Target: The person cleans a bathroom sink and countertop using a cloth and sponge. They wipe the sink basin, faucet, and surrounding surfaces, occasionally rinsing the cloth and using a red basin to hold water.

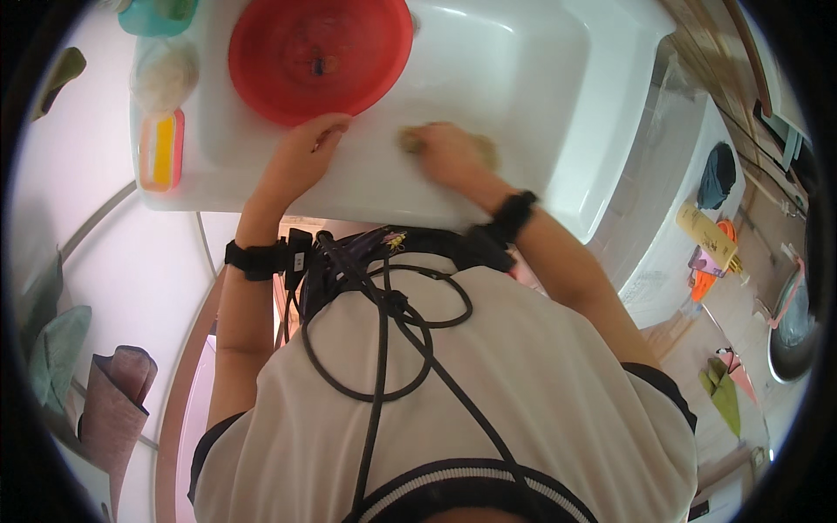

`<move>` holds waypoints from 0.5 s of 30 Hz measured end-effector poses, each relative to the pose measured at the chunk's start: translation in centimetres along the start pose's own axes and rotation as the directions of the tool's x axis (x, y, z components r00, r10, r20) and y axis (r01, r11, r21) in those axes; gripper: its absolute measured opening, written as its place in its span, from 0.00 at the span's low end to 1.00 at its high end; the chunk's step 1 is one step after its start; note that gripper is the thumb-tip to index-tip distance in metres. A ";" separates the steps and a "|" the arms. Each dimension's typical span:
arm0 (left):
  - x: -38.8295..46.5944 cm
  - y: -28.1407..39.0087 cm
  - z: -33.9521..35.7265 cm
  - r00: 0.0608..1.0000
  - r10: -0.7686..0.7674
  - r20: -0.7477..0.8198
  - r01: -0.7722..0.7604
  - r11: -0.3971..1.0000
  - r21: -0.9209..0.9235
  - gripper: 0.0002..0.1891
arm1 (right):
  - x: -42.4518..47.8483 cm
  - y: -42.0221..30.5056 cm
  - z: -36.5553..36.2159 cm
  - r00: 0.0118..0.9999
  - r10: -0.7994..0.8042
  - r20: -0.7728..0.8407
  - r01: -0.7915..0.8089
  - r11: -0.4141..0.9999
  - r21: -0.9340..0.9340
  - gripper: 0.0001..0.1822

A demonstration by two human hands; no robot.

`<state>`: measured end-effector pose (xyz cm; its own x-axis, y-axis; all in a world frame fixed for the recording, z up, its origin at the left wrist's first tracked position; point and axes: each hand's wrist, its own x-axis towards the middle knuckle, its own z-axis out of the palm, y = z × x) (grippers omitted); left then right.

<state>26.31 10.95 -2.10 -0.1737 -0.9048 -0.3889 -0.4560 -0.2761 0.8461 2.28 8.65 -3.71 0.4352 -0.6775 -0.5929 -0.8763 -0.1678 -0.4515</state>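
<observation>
A red plastic basin (379,85) stands in the left part of a white sink (536,85). Inside it lies a small patterned spot or object that I cannot make out. My left hand (302,153) is at the near rim of the basin with its fingers curled. Its fingertips meet the rim in this view, but whether they grip it is unclear. To the right, my right hand (451,153) presses a yellowish cloth or sponge (485,150) against the sink's near inner side. Both are blurred, and the palm hides most of the cloth.
On the sink's left ledge are a sponge (161,151) in a pink-edged holder, a clear round container (163,77) and a teal container (157,16). Black cables (386,340) hang over my shirt. Towels (118,399) hang at left; a yellow pump bottle (706,232) is at right.
</observation>
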 end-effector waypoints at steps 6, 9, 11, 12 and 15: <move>0.2 1.3 -0.9 0.998 -0.050 0.050 0.049 0.998 0.028 0.13 | 2.3 -3.2 2.5 0.934 -0.195 -0.299 0.248 0.957 0.151 0.15; 0.0 1.5 -0.7 0.998 -0.056 0.033 0.056 0.998 0.023 0.13 | -0.9 2.5 -0.4 0.996 0.081 -0.033 -0.082 0.997 -0.015 0.13; -0.2 1.3 -0.6 0.999 -0.037 0.013 0.037 0.999 0.016 0.12 | -3.4 6.5 -1.7 0.983 0.169 -0.069 -0.175 0.980 -0.092 0.11; -0.1 1.0 -0.3 1.000 -0.017 0.004 0.017 1.000 0.018 0.12 | -3.7 7.2 -1.8 0.980 0.160 -0.120 -0.175 0.976 -0.131 0.11; -0.6 0.8 -0.2 1.000 -0.002 -0.014 0.003 0.999 0.034 0.11 | -1.1 5.9 -0.4 0.958 0.238 -0.160 -0.254 0.963 -0.089 0.15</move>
<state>26.17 11.21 -1.12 -0.1604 -0.9087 -0.3854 -0.4861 -0.2672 0.8321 -3.40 8.12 -5.47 0.1752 -0.8035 -0.5690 -0.9729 -0.0528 -0.2250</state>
